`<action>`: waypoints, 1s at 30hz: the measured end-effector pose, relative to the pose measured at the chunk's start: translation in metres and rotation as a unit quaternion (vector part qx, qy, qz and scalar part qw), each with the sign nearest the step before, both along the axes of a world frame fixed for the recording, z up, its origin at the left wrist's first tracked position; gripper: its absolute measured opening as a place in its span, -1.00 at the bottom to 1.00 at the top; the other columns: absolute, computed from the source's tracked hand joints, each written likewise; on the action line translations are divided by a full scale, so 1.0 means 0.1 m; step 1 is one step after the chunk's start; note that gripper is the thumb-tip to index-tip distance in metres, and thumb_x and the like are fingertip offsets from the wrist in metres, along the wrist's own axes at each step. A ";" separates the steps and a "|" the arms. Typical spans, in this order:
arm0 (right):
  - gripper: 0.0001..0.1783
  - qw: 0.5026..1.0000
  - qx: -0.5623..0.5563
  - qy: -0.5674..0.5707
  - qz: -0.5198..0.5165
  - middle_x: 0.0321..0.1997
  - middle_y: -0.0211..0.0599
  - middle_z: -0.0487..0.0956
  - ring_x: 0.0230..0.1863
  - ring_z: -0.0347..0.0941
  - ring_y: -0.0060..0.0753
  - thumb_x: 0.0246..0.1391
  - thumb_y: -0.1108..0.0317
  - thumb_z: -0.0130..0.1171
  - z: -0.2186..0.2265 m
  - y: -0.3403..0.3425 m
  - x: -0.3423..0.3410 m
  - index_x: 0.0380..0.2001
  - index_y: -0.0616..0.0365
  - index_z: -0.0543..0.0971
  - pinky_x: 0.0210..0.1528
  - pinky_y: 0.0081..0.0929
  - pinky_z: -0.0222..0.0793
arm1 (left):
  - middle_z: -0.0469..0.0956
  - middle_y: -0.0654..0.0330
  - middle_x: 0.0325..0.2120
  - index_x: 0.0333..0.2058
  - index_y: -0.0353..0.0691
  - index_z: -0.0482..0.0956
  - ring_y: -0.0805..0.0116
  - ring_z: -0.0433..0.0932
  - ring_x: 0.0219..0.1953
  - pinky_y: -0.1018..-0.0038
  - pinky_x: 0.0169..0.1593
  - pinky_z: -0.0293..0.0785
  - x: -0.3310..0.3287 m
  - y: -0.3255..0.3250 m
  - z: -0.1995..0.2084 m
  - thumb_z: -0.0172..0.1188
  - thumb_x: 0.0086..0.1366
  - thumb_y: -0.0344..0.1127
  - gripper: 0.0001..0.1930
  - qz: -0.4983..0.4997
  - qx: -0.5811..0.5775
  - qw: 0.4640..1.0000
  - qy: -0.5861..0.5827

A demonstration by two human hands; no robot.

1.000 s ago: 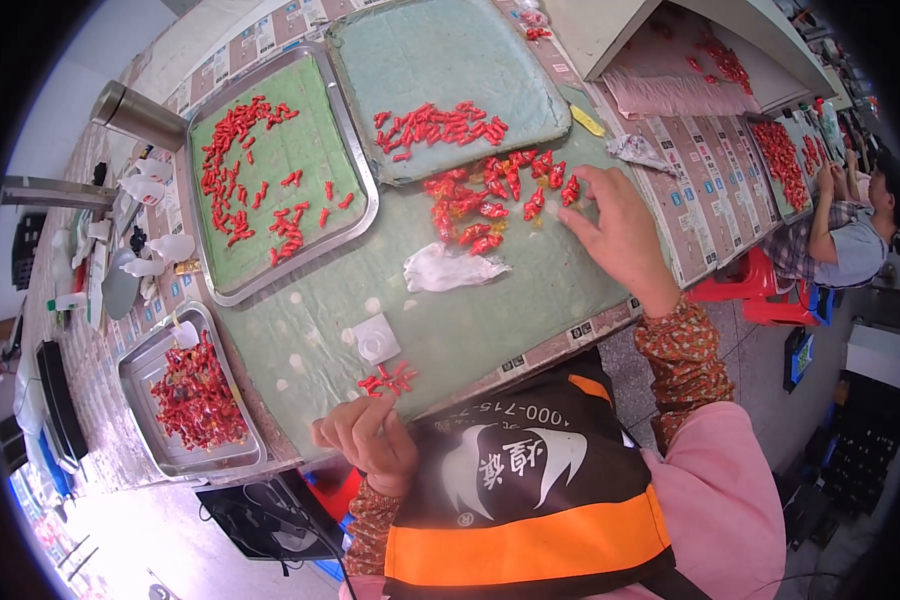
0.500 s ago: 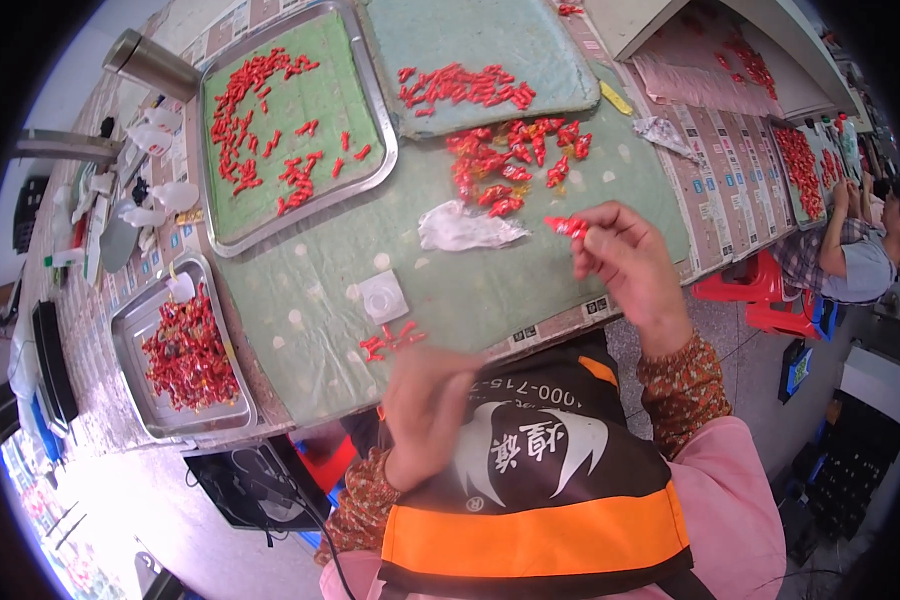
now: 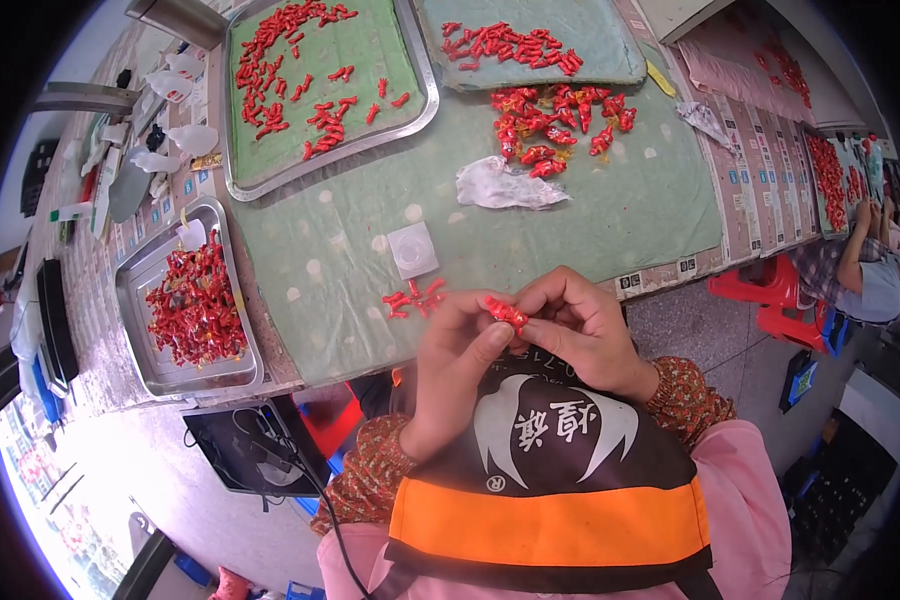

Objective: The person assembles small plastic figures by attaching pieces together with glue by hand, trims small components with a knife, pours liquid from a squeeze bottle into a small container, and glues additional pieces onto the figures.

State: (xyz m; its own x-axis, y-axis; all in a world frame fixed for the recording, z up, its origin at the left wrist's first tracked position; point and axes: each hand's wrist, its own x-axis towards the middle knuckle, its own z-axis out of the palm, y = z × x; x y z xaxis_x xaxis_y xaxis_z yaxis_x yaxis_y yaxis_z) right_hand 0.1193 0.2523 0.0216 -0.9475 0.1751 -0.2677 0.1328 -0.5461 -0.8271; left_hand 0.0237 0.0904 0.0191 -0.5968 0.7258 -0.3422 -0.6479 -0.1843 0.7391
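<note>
In front of my apron, near the table's front edge, my left hand (image 3: 458, 348) and my right hand (image 3: 582, 338) meet around a small glossy red figure piece (image 3: 507, 314). The fingertips of both hands pinch it, and part of it is hidden behind them. Beside my left hand lie several small red parts (image 3: 410, 298) on the green cloth (image 3: 340, 290). A white square piece (image 3: 412, 250) with a round mark is just beyond them. Farther off sit a crumpled white cloth (image 3: 505, 185) and a heap of red figures with yellow bits (image 3: 560, 125).
A metal tray (image 3: 430, 100) holds scattered red pieces on green cloth. Right of it, a blue-grey board (image 3: 610, 60) carries more. Another metal tray (image 3: 130, 320) at left contains a red pile. White bottles (image 3: 190, 140) stand far left. Another person (image 3: 860, 270) sits at far right near red stools (image 3: 760, 280).
My right hand has brought the red figure piece left and closer to me. My left hand, blurred before, has moved right and now grips it too. The whole view has shifted slightly.
</note>
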 end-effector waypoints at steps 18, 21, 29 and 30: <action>-0.84 0.685 0.703 0.073 -0.175 -0.34 -0.20 0.54 -0.36 0.52 -0.09 0.07 0.58 0.27 0.06 1.22 -1.04 -0.27 0.17 0.55 -0.31 -0.27 0.43 | 0.59 0.12 -0.14 -0.01 -0.25 0.40 0.46 0.50 -0.18 0.49 0.00 0.45 0.00 -0.31 0.04 0.17 0.41 -0.44 -0.77 0.123 -0.053 0.976 0.171; -0.90 0.635 0.754 0.034 -0.164 -0.32 -0.20 0.56 -0.27 0.53 -0.03 0.10 0.50 0.26 0.01 1.54 -1.29 -0.29 0.14 0.58 -0.22 -0.19 0.45 | 0.60 0.12 -0.18 0.03 -0.23 0.39 0.52 0.48 -0.25 0.55 -0.06 0.46 0.01 -0.28 0.08 0.20 0.44 -0.34 -0.73 0.116 -0.075 0.972 0.191; -0.93 0.620 0.783 -0.006 -0.049 -0.31 -0.27 0.58 -0.14 0.49 -0.06 0.08 0.43 0.23 -0.16 1.84 -1.63 -0.36 0.11 0.66 -0.06 -0.16 0.46 | 0.60 0.16 -0.18 0.04 -0.25 0.42 0.57 0.46 -0.25 0.59 -0.06 0.44 -0.02 -0.27 0.04 0.18 0.45 -0.37 -0.74 0.126 -0.103 0.969 0.185; -0.93 0.620 0.783 -0.005 -0.049 -0.31 -0.27 0.58 -0.14 0.49 -0.06 0.08 0.43 0.23 -0.17 1.86 -1.65 -0.36 0.11 0.66 -0.06 -0.16 0.46 | 0.60 0.17 -0.17 0.04 -0.25 0.42 0.57 0.46 -0.24 0.59 -0.06 0.44 -0.02 -0.27 0.01 0.18 0.45 -0.38 -0.75 0.122 -0.110 0.968 0.188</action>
State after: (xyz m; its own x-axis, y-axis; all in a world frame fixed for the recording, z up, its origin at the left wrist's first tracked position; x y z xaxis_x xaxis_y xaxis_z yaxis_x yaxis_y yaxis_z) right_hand -0.0458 0.4378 0.0049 -0.9116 0.2846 0.2966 0.1720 0.9194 -0.3537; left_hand 0.0218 0.0631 0.0205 -0.8534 0.4823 -0.1976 -0.2826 -0.1097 0.9530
